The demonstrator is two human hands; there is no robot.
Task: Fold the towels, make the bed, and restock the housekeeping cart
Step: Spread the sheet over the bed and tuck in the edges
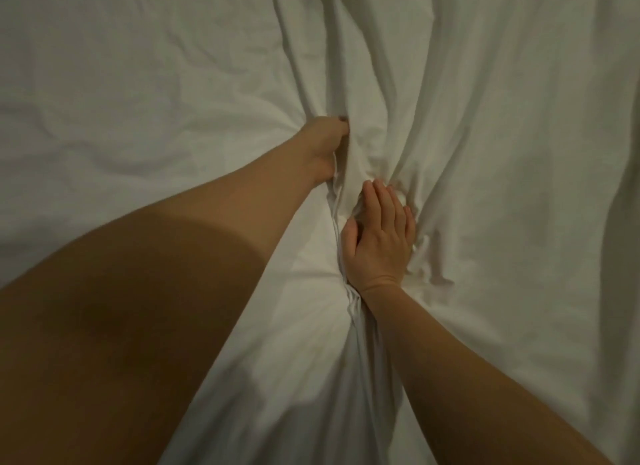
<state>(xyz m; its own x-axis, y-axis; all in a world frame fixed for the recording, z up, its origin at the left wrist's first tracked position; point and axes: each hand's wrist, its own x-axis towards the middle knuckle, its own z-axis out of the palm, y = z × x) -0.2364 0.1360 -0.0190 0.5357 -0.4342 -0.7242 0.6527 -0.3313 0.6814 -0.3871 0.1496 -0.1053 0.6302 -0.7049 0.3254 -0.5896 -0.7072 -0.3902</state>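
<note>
A white bed sheet (485,135) fills the whole view, wrinkled and bunched into long folds that run down the middle. My left hand (322,149) is stretched forward and shut on a gathered fold of the sheet near the centre, its fingertips buried in the cloth. My right hand (379,236) lies closer to me and just right of the left one, fingers together, pressing on the bunched sheet with the thumb hooked around a ridge of fabric. Both bare forearms cross the lower half of the frame.
The flatter, lightly creased white sheet surface (121,101) spreads to the left. Deep shadowed folds (616,222) hang at the right edge. No towels, cart or bed edge are in view.
</note>
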